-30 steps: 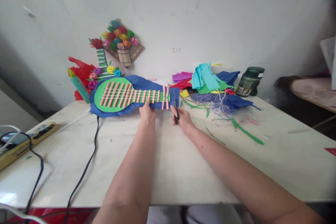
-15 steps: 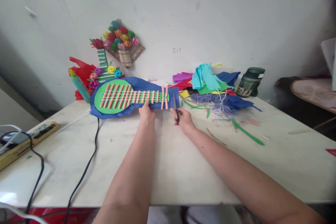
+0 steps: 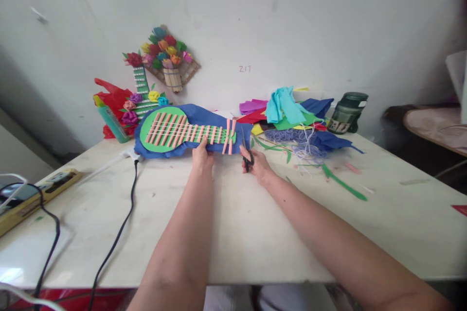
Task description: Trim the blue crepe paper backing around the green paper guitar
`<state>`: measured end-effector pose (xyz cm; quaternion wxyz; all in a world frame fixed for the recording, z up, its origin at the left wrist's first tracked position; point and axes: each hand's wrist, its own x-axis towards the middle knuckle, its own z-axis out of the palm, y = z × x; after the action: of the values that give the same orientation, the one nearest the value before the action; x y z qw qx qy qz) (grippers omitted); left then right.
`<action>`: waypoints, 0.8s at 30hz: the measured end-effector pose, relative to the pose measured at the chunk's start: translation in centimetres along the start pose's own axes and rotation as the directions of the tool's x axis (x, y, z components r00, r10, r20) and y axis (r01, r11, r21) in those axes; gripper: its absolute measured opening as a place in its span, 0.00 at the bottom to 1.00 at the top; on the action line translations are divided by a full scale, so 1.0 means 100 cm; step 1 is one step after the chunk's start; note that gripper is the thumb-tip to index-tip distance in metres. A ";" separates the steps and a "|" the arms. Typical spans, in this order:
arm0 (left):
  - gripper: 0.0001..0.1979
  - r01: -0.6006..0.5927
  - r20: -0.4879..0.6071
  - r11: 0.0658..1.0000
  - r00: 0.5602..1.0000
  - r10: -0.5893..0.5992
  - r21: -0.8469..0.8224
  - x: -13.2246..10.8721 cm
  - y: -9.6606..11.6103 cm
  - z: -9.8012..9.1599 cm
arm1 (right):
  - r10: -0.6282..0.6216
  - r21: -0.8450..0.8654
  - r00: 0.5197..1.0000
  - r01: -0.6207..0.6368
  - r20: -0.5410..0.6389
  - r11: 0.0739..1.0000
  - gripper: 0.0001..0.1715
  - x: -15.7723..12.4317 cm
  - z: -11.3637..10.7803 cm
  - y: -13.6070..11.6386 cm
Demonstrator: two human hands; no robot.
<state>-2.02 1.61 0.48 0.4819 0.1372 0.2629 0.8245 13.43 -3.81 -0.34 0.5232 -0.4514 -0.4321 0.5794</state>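
Observation:
A green paper lute-shaped craft (image 3: 164, 129) with pink rolled strips and pale strings lies against a larger sheet of blue paper (image 3: 200, 112). My left hand (image 3: 203, 155) grips the lower edge of its neck, thumb on the front and fingers hidden behind. In my right hand (image 3: 258, 163) is a pair of scissors (image 3: 248, 158) with black handles. Their blades point up at the blue paper beside the right end of the neck. Whether the blades are cutting into the paper I cannot tell.
Coloured crepe paper (image 3: 286, 109) and tangled purple yarn (image 3: 288, 136) lie at the back right, beside a dark green bottle (image 3: 348, 112). Flower crafts (image 3: 170, 53) stand at the back left. A glue gun (image 3: 129, 154) with a black cord and a power strip (image 3: 40, 199) are on the left.
The lute craft and its blue paper have shifted slightly right, uncovering the glue gun on the left. My right hand has moved a little right with the scissors.

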 end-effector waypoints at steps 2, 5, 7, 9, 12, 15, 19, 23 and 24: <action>0.20 -0.009 0.033 1.000 0.999 0.009 -0.008 0.000 -0.001 0.000 | 0.007 -0.007 1.000 -0.007 -0.005 1.000 0.18 0.000 0.000 0.000; 0.19 -0.008 0.056 1.000 0.998 0.009 -0.011 0.000 -0.002 -0.001 | -0.005 0.003 1.000 0.005 -0.015 1.000 0.19 0.002 -0.001 0.002; 0.19 -0.008 0.060 1.000 0.998 0.008 -0.005 0.000 -0.001 -0.001 | -0.028 0.018 0.999 0.028 -0.021 0.999 0.19 0.003 -0.002 0.003; 0.19 -0.007 0.054 1.000 0.999 0.007 0.012 0.000 -0.001 -0.001 | -0.047 0.025 0.998 0.047 -0.029 0.999 0.20 0.004 -0.002 0.004; 0.20 -0.003 0.040 0.999 0.999 0.002 0.036 0.000 -0.001 -0.001 | -0.049 0.022 0.998 0.050 -0.042 0.999 0.20 0.004 -0.001 0.003; 0.20 -0.003 0.047 1.000 0.999 0.002 0.029 -0.001 -0.001 -0.001 | -0.043 0.012 0.998 0.043 -0.040 0.999 0.21 0.005 0.000 0.002; 0.19 0.000 0.052 0.999 0.999 -0.002 0.034 -0.001 -0.002 -0.001 | -0.055 0.016 0.998 0.055 -0.036 0.998 0.22 0.008 -0.001 0.006; 0.18 0.010 0.039 0.999 0.999 -0.013 0.053 -0.001 -0.002 -0.001 | -0.076 0.017 0.996 0.077 -0.050 0.997 0.22 0.010 -0.002 0.009; 0.18 0.011 0.035 0.998 0.999 -0.013 0.055 -0.002 -0.002 0.000 | -0.082 0.017 0.995 0.083 -0.053 0.996 0.23 0.011 -0.002 0.010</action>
<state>-1.82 1.53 0.36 0.4874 0.1635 0.2776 0.8116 13.36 -2.83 -1.41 0.5621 -0.4433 -0.4310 0.5493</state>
